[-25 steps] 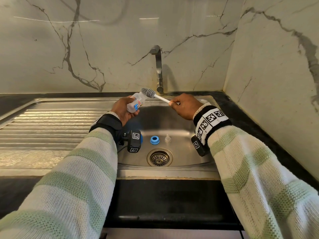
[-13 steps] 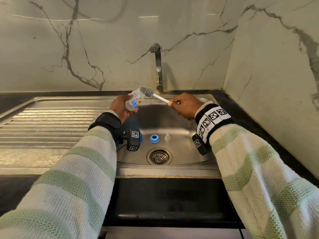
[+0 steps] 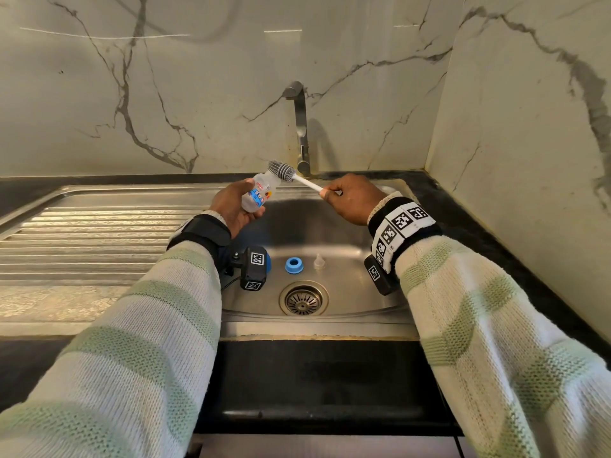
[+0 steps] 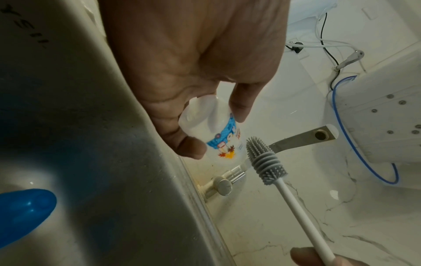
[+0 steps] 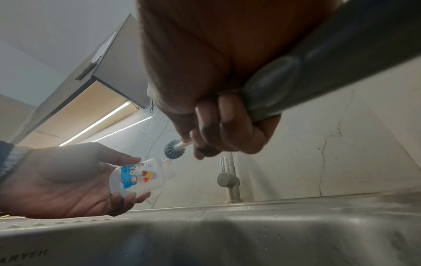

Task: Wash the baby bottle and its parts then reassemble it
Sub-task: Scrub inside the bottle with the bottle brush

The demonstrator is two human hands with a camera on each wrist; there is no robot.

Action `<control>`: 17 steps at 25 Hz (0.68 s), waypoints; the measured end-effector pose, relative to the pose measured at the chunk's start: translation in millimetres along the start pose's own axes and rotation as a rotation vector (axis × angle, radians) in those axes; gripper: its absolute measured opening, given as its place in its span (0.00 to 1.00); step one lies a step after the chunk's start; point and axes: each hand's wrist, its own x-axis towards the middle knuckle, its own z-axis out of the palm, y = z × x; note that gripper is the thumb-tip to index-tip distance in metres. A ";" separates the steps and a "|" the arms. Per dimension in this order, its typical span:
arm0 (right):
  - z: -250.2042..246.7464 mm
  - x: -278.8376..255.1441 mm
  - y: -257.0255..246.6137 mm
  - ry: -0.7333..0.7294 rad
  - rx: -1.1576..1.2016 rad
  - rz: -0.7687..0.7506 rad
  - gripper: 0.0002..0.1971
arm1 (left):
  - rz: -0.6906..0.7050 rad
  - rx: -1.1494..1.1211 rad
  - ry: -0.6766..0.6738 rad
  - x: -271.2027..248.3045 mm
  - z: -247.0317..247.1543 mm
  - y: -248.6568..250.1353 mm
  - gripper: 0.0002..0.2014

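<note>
My left hand (image 3: 233,203) grips a small clear baby bottle (image 3: 259,195) with a blue print, its open mouth tilted up and to the right, above the sink's back left corner. My right hand (image 3: 350,200) pinches the white handle of a grey silicone bottle brush (image 3: 281,170). The brush head lies just outside and above the bottle mouth (image 4: 259,158). In the right wrist view the bottle (image 5: 139,177) lies across the left fingers, with the brush (image 5: 172,148) above its neck. A blue screw ring (image 3: 294,265) and a clear teat (image 3: 319,261) sit on the basin floor.
The steel sink (image 3: 330,233) has a drain (image 3: 303,299) at the front middle and a ribbed drainboard (image 3: 82,239) to the left. A tap (image 3: 299,127) stands behind the hands. A blue cap (image 4: 22,214) lies in the basin under my left wrist. Marble walls close the back and right.
Both hands have risen slightly toward the tap. The brush head has lifted a little above the bottle mouth and stays outside it.
</note>
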 end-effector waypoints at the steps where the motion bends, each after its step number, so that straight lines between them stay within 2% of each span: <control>1: -0.6 -1.2 -0.1 -0.010 0.009 0.007 0.16 | 0.000 0.005 0.010 0.6 0.6 0.0 0.21; 5: -0.1 -1.6 -0.2 -0.011 0.006 -0.003 0.17 | 0.034 0.041 0.068 6.5 -3.1 -1.0 0.21; 14: -1.6 -3.3 -2.1 -0.043 0.029 0.021 0.15 | 0.074 0.059 0.042 9.4 -2.6 -1.5 0.19; 17: -0.5 -2.2 -0.2 -0.019 0.005 0.013 0.16 | 0.043 0.021 0.027 7.1 -1.6 -0.9 0.18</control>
